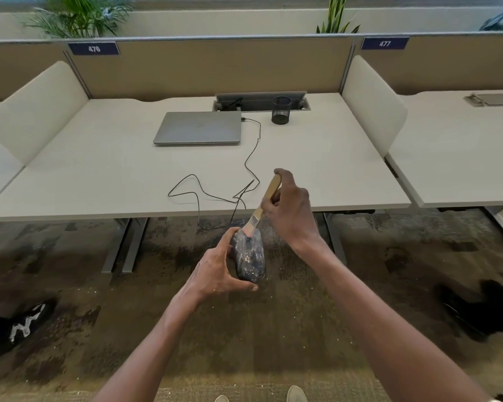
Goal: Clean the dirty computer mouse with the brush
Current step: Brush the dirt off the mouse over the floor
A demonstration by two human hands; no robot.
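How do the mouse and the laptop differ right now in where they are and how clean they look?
The mouse is held off the desk in the left hand, over the carpet; the laptop lies flat and closed on the desk. The mouse is dark and speckled with pale debris, and the brush in the right hand touches its front end; the laptop is plain grey and looks clean. A thin black cable joins the two.

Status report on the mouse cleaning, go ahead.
Left hand gripping the mouse, held off the desk above the carpet. Right hand holding the brush, bristles on the mouse's front end. Pale specks on its shell. Nothing obstructing.
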